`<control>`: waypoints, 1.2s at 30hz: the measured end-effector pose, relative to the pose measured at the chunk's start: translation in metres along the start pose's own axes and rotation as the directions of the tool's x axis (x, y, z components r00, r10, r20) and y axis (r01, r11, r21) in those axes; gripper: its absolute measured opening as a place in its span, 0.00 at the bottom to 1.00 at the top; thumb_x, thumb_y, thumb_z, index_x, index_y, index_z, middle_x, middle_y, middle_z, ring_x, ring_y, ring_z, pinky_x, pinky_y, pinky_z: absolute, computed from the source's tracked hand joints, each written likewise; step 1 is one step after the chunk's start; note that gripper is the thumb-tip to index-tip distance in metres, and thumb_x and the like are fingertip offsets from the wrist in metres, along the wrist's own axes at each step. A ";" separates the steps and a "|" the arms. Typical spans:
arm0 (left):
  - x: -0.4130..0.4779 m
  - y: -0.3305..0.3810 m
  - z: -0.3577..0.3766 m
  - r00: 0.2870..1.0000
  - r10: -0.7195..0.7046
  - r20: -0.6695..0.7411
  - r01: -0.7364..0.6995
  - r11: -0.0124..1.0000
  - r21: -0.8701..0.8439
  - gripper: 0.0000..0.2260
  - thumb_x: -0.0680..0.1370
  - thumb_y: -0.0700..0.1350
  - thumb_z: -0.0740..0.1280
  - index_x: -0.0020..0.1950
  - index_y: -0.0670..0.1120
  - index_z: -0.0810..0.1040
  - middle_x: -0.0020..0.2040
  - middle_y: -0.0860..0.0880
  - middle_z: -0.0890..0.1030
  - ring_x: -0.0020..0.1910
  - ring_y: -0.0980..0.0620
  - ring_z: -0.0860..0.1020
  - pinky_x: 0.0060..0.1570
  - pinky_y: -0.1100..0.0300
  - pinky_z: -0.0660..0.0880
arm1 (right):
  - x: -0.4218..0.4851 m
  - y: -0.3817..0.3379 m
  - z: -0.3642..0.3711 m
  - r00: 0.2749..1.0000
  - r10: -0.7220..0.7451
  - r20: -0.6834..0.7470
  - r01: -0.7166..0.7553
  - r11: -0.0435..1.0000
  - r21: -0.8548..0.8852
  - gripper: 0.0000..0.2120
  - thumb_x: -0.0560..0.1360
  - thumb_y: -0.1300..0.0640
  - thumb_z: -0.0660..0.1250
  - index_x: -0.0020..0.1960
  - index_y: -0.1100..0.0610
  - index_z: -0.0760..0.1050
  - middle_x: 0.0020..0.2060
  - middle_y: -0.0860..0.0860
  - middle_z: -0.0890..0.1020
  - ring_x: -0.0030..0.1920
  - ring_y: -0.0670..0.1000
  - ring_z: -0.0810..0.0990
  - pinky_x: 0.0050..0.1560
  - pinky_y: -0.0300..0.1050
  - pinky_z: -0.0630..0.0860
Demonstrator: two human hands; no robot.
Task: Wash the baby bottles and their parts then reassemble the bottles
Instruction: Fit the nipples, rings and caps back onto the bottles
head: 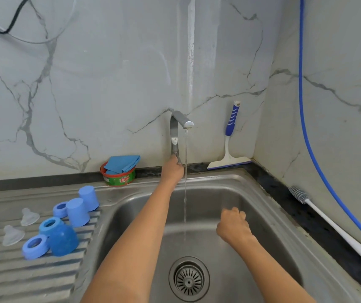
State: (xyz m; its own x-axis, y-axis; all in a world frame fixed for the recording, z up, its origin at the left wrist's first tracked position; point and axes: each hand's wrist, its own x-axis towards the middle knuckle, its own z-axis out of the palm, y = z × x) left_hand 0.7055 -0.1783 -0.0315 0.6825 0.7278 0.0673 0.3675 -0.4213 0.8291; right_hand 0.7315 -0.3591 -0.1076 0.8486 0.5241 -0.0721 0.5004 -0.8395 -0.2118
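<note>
Over the steel sink (219, 193), the left hand (172, 169) is gripping the chrome tap (174, 132); the right hand (233, 224) is hanging curled, empty; blue plastic caps (77, 212) are standing leftward, nearer the left hand.

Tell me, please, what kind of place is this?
Probably a home kitchen's washing corner: a steel sink with a running tap, a tub of dish soap and a bottle brush beside it.

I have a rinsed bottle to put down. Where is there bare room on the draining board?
The near strip of the draining board, in front of the nearest blue ring, is bare. Its middle is crowded with blue caps, rings and clear teats.
</note>
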 end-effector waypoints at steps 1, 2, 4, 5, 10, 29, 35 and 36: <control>0.002 0.001 -0.002 1.000 0.018 0.014 -0.018 0.999 0.037 0.19 0.82 0.38 0.52 0.73 0.41 0.65 0.68 0.40 0.72 0.65 0.41 0.71 0.60 0.55 0.68 | 0.000 -0.001 0.000 1.000 0.000 -0.001 0.000 1.000 0.000 0.16 0.78 0.61 0.58 0.66 0.62 0.68 0.64 0.59 0.67 0.64 0.59 0.66 0.60 0.47 0.70; 0.003 0.003 -0.004 0.999 0.031 0.030 -0.033 0.996 0.078 0.18 0.81 0.37 0.53 0.71 0.40 0.65 0.67 0.40 0.72 0.65 0.41 0.71 0.59 0.55 0.68 | 0.000 -0.003 0.001 1.000 -0.008 -0.001 0.008 1.000 -0.001 0.16 0.78 0.61 0.58 0.65 0.62 0.68 0.64 0.59 0.67 0.64 0.59 0.66 0.60 0.47 0.70; 0.002 0.009 -0.009 0.997 0.038 0.063 -0.047 0.987 0.155 0.18 0.81 0.37 0.54 0.71 0.38 0.65 0.67 0.39 0.72 0.65 0.41 0.71 0.59 0.55 0.68 | -0.001 -0.006 0.002 1.000 -0.018 0.005 0.018 1.000 0.000 0.16 0.78 0.62 0.58 0.65 0.62 0.68 0.64 0.59 0.67 0.64 0.59 0.66 0.60 0.48 0.70; 0.002 0.010 -0.012 0.996 0.038 0.076 -0.051 0.981 0.188 0.19 0.82 0.38 0.54 0.73 0.39 0.63 0.68 0.39 0.71 0.65 0.41 0.71 0.60 0.55 0.68 | -0.001 -0.007 0.001 1.000 -0.024 0.004 0.024 1.000 0.001 0.16 0.78 0.62 0.58 0.65 0.62 0.68 0.64 0.59 0.67 0.64 0.59 0.66 0.60 0.48 0.70; -0.024 0.000 -0.028 0.991 0.031 0.130 -0.055 0.981 0.185 0.24 0.81 0.41 0.56 0.78 0.45 0.58 0.74 0.42 0.66 0.69 0.43 0.68 0.64 0.56 0.67 | -0.007 -0.005 0.000 0.999 -0.034 0.019 0.034 0.999 -0.007 0.15 0.77 0.64 0.56 0.63 0.62 0.70 0.62 0.59 0.69 0.63 0.59 0.66 0.57 0.47 0.70; -0.199 -0.121 -0.187 0.923 -0.150 -0.356 0.132 0.988 -0.074 0.05 0.75 0.42 0.67 0.49 0.47 0.82 0.47 0.47 0.83 0.50 0.49 0.80 0.49 0.62 0.72 | -0.127 -0.166 -0.039 0.866 -0.498 -0.049 0.495 0.837 0.234 0.10 0.78 0.60 0.59 0.40 0.59 0.74 0.45 0.59 0.81 0.46 0.57 0.76 0.47 0.45 0.72; -0.248 -0.175 -0.247 0.793 -0.249 -0.555 0.183 0.968 -0.174 0.03 0.76 0.41 0.67 0.48 0.44 0.79 0.44 0.48 0.80 0.47 0.48 0.79 0.45 0.62 0.68 | -0.154 -0.237 -0.030 0.753 -0.654 -0.073 0.651 0.724 0.226 0.10 0.76 0.61 0.61 0.55 0.60 0.77 0.54 0.59 0.80 0.55 0.59 0.77 0.55 0.45 0.71; -0.253 -0.181 -0.252 0.789 -0.260 -0.556 0.203 0.966 -0.163 0.03 0.76 0.41 0.68 0.48 0.44 0.77 0.45 0.49 0.79 0.47 0.49 0.78 0.45 0.61 0.68 | -0.156 -0.245 -0.028 0.735 -0.674 -0.065 0.670 0.709 0.219 0.12 0.76 0.60 0.62 0.58 0.59 0.76 0.55 0.58 0.79 0.57 0.58 0.76 0.57 0.46 0.71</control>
State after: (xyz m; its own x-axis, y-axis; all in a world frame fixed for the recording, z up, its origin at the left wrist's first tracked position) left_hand 0.3073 -0.1500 -0.0584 0.0916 0.9850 0.1465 0.3899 -0.1709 0.9049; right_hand 0.4813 -0.2390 -0.0170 0.2978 0.9422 0.1534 0.8859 -0.2128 -0.4123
